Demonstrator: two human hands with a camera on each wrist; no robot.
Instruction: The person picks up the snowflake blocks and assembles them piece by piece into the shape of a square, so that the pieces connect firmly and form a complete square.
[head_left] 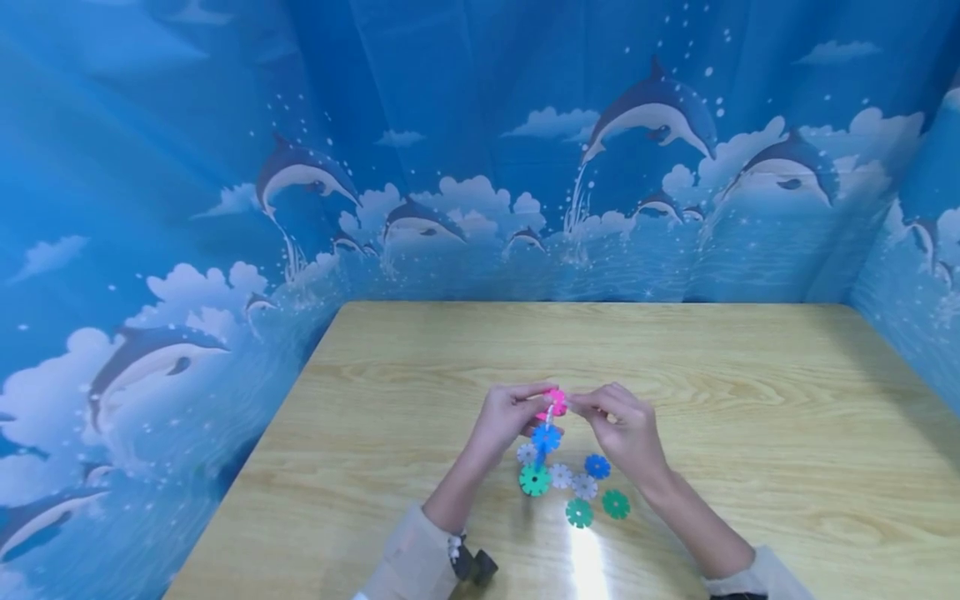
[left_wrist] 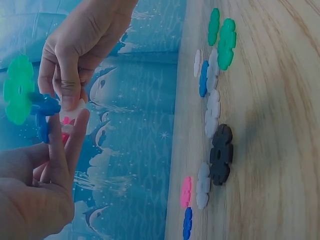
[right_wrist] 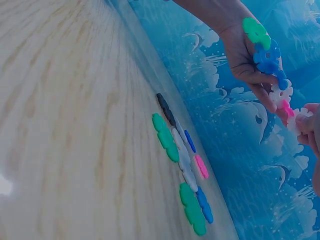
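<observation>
A chain of slotted snowflake discs hangs above the table between both hands. It joins a green disc (head_left: 535, 480), blue discs (right_wrist: 267, 56), a white disc (right_wrist: 281, 94) and a pink disc (head_left: 557, 402). My left hand (head_left: 501, 419) grips the chain near its white and pink pieces, its fingers partly hiding them. From the other side, my right hand (head_left: 626, 432) pinches another white disc (right_wrist: 298, 122) between thumb and fingers. That disc touches the pink one; whether their slots are locked together I cannot tell.
Loose discs lie on the wooden table (head_left: 360, 467) below the hands: green ones (head_left: 616, 503), pale grey ones (head_left: 584, 486), blue ones (head_left: 597, 466), a black one (left_wrist: 221, 155) and a pink one (left_wrist: 186, 191). A blue dolphin-print curtain (head_left: 480, 125) stands behind the table.
</observation>
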